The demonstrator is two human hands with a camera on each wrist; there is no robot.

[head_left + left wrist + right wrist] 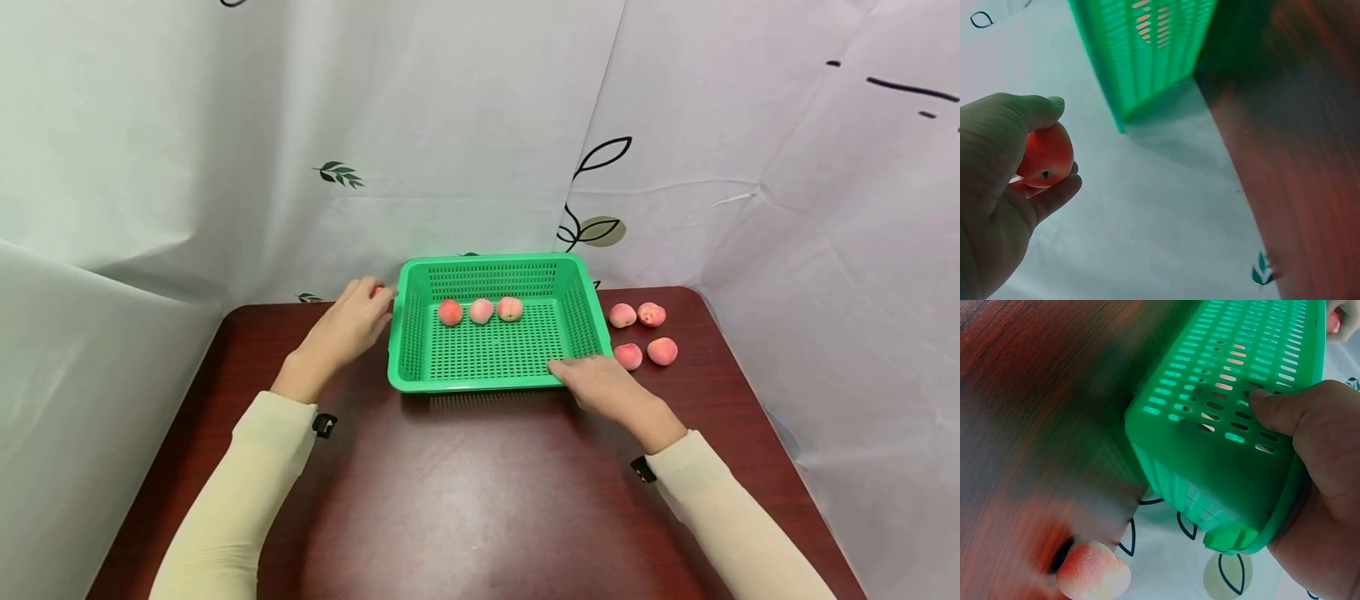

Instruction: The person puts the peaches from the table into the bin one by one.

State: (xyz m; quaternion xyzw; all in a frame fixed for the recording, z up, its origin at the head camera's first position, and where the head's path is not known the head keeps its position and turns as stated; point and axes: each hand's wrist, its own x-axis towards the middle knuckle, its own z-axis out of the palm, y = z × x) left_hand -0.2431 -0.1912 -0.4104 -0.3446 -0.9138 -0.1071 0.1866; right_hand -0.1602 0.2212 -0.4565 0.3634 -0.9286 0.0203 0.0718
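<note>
A green slotted plastic basket (480, 385) stands toward the back of the table, with three peaches in a row on its floor: a redder left peach (450, 312), a middle peach (482, 311) and a right peach (510, 308). Just outside the basket's left wall, my left hand (358, 318) holds a red peach (1049, 153) between thumb and fingers, raised beside the rim. My right hand (602, 387) grips the basket's near right corner, its thumb (1272, 411) against the slotted wall and the other fingers hidden.
Several more peaches lie on the table right of the basket, among them a front peach (662, 351) and a back peach (652, 314). The dark red wooden table (465, 492) meets a white patterned curtain (450, 125) behind and at both sides.
</note>
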